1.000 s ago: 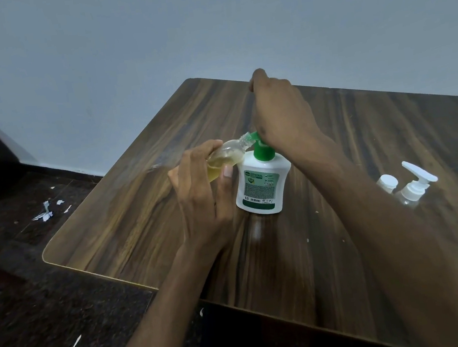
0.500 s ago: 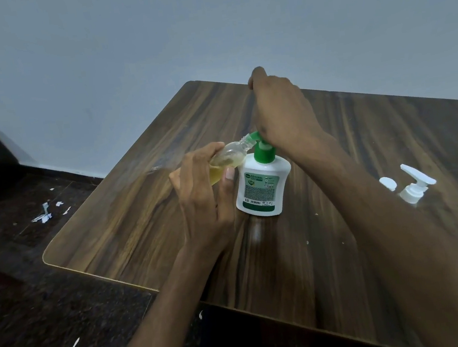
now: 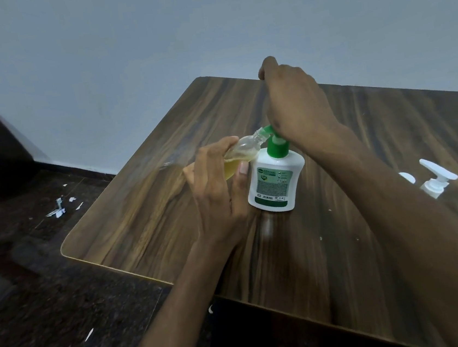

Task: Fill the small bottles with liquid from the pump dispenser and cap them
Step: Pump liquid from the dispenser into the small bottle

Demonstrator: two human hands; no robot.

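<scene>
nearest to you, your two forearms are reaching in over the front edge of the wooden table (image 3: pixel 146 211), and a dark speckled floor (image 3: pixel 53 321) is showing below it on the left with bits of white paper scrap (image 3: pixel 60 210) lying on it. your left hand (image 3: pixel 218 191) is gripping the small clear bottle (image 3: pixel 241 154), fingers and thumb curled round its body, and you're holding it tilted, neck pointing up and to the right. yellowish liquid is sitting in the lower part of it, partly hidden behind your fingers. the bottle's open mouth is sitting right at the green nozzle of the pump dispenser (image 3: pixel 276 183), which is standing upright on the table just beside your left hand, white body, green pump collar, label facing you. your right hand (image 3: pixel 297 102) is sitting on top of the pump head, covering it; the fingers are curling down on the far side, so you cannot tell exactly how they are lying on it. off to the right, well apart from the dispenser and partly hidden behind your right forearm, a white pump top (image 3: pixel 437 179) and a white cap (image 3: pixel 407 177) are showing. beyond the table, a plain pale wall (image 3: pixel 151 53) is filling the background.
</scene>
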